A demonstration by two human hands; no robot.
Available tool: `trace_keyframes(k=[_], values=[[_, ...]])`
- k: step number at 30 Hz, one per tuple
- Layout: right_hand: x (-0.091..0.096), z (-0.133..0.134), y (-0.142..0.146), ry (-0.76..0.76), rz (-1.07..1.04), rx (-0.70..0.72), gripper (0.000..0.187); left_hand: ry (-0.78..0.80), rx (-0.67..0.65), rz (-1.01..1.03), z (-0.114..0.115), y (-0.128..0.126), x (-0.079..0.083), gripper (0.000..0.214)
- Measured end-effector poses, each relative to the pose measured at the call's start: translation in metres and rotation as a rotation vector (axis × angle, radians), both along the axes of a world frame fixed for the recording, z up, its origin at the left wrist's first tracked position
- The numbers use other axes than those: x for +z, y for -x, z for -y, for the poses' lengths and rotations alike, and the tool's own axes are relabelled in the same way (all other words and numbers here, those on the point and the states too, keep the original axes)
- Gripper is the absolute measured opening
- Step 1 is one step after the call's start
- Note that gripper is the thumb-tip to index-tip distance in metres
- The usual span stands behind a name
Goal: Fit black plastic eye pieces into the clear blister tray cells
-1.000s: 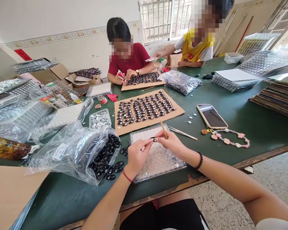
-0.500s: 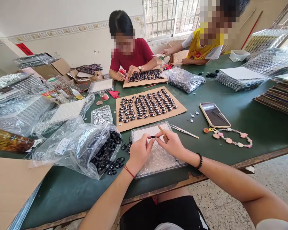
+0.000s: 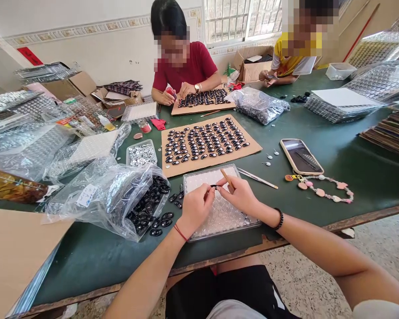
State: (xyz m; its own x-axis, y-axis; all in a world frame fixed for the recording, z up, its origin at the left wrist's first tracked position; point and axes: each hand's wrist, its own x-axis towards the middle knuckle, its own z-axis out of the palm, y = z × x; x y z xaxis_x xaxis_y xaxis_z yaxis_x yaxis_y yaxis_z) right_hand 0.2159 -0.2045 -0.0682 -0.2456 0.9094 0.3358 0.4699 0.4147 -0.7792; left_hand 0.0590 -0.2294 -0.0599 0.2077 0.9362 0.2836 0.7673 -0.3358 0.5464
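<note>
Between my fingertips is a small glossy black piece (image 3: 214,186), pinched from both sides. My left hand (image 3: 197,204) is closed on its left end. My right hand (image 3: 236,195) grips its other end and also keeps a thin wooden stick (image 3: 226,178) against the fingers. Both hands are above a clear tray (image 3: 216,226) with a white, round-celled sheet. Left of the tray, an open plastic bag (image 3: 99,201) spills similar black pieces (image 3: 161,223) onto the table. Beyond the tray lies a cardboard sheet (image 3: 252,153) with rows of black pieces. Tweezers (image 3: 257,178) rest right of the tray.
A small box of silvery-white discs (image 3: 142,154) stands left of the cardboard. A phone (image 3: 301,156) with a beaded strap (image 3: 329,188) lies to the right. Across the table (image 3: 335,155), a person in red (image 3: 197,66) works over another board; a person in yellow (image 3: 284,57) sits farther right.
The view has shifted slightly. My hands stay together on the black piece with little movement. The person in yellow has drawn an outstretched arm in, hands now close together.
</note>
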Motion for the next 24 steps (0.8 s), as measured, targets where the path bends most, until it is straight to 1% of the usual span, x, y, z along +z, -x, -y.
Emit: trace_keyframes(k=[5,8,13,15,17,18,20,22,23,24], values=[[0.003,0.000,0.000,0.066,-0.022,-0.002,0.013,0.037,0.023,0.048,-0.002,-0.001,-0.001,0.025],[0.005,-0.001,-0.001,0.146,-0.069,0.009,0.014,0.072,0.027,0.110,-0.003,0.000,0.000,0.026],[0.009,-0.004,0.002,0.412,-0.236,0.071,0.022,0.174,0.003,0.286,-0.003,0.001,0.000,0.027],[0.009,-0.005,0.001,0.455,-0.276,0.081,0.024,0.207,-0.001,0.350,-0.004,0.002,0.001,0.026],[0.008,-0.008,-0.001,0.449,-0.313,0.072,0.024,0.231,0.019,0.451,-0.007,0.005,0.003,0.024],[0.007,-0.009,-0.004,0.440,-0.335,0.058,0.024,0.248,0.053,0.555,-0.010,0.007,0.005,0.023],[0.005,-0.012,-0.010,0.418,-0.375,0.021,0.025,0.339,0.153,0.895,-0.017,0.015,0.011,0.019],[0.005,-0.016,-0.016,0.386,-0.374,-0.012,0.028,0.527,0.261,1.289,-0.023,0.026,0.018,0.014],[0.006,-0.019,-0.018,0.367,-0.354,-0.018,0.029,0.620,0.298,1.438,-0.026,0.031,0.021,0.008],[0.008,-0.022,-0.020,0.349,-0.322,-0.020,0.030,0.697,0.317,1.530,-0.027,0.037,0.023,0.002]])
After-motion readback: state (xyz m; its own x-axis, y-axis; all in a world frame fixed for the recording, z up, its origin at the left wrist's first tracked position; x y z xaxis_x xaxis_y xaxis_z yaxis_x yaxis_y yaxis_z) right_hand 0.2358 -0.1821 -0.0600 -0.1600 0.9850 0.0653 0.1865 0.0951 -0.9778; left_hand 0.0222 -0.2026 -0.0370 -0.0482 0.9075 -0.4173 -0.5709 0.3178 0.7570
